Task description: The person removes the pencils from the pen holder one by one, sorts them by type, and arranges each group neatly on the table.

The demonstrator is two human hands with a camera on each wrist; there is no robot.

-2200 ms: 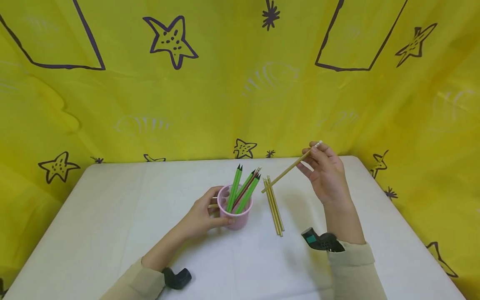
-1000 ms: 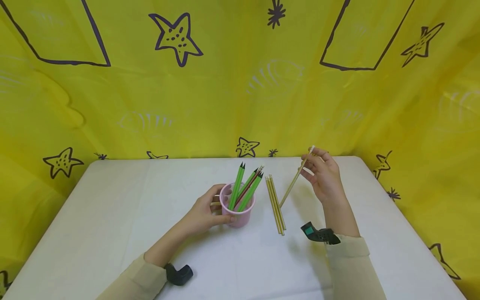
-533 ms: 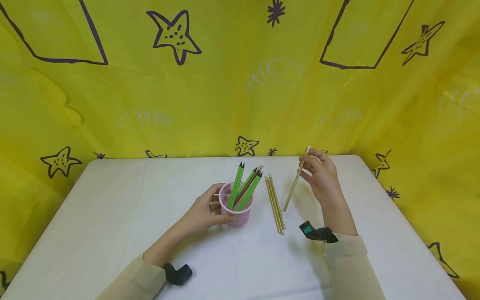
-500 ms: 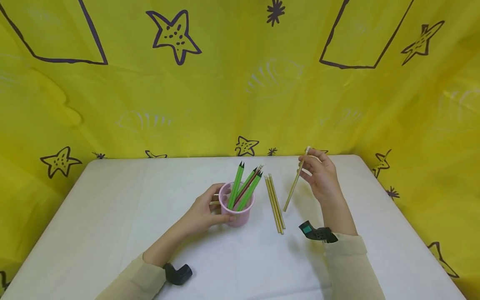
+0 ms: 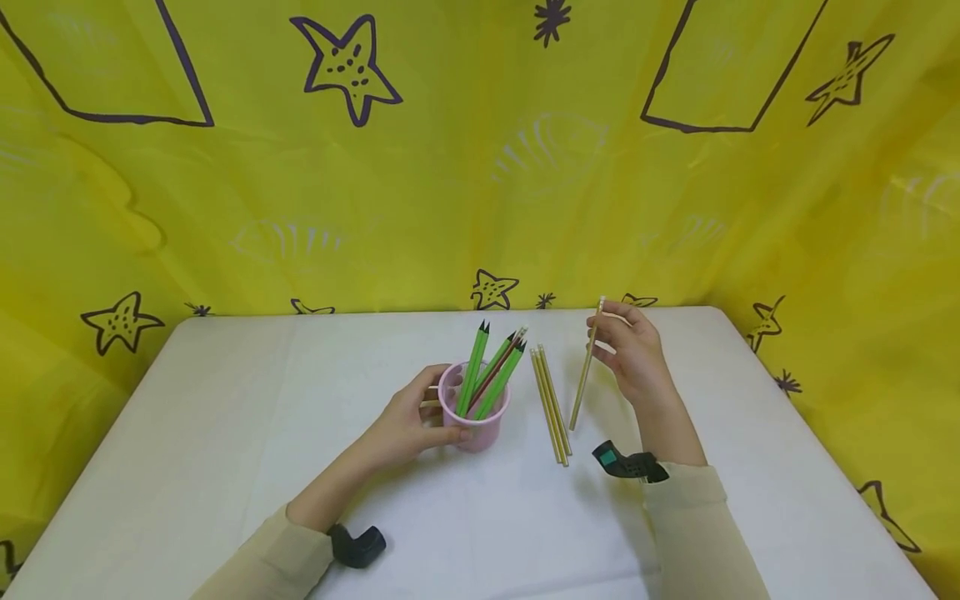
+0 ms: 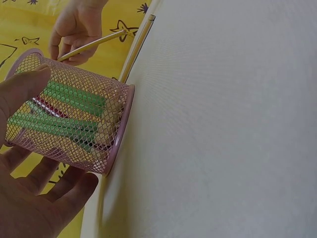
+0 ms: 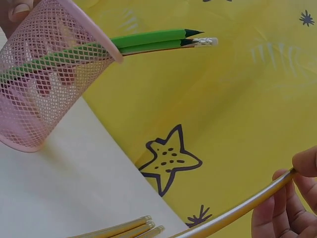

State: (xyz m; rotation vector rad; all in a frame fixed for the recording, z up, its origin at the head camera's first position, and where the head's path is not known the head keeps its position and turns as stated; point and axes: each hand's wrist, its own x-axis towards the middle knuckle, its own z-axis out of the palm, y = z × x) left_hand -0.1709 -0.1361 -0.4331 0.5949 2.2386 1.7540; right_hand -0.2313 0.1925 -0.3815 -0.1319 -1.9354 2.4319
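Note:
My left hand [image 5: 411, 425] grips a pink mesh pencil cup [image 5: 480, 435] from its left side, thumb across the front and fingers behind. Several green pencils [image 5: 472, 367] with black points upward and a dark red pencil [image 5: 498, 373] with its eraser end up lean inside it. To the right, my right hand [image 5: 636, 350] pinches a gold pencil [image 5: 585, 375] near its white eraser end, its other end pointing down at the table. Three more gold pencils [image 5: 551, 408] lie side by side between the cup and that hand; their eraser ends show in the right wrist view.
A white cloth [image 5: 225, 433] covers the table. Behind it and at both sides hangs a yellow sheet [image 5: 420, 208] with dark starfish drawings. Each wrist wears a black camera [image 5: 358, 547] at the sleeve cuff.
The right hand has shifted left and slightly down. Its gold pencil has swung from slanting over the others to nearly upright beside them. The left hand and cup have stayed in place.

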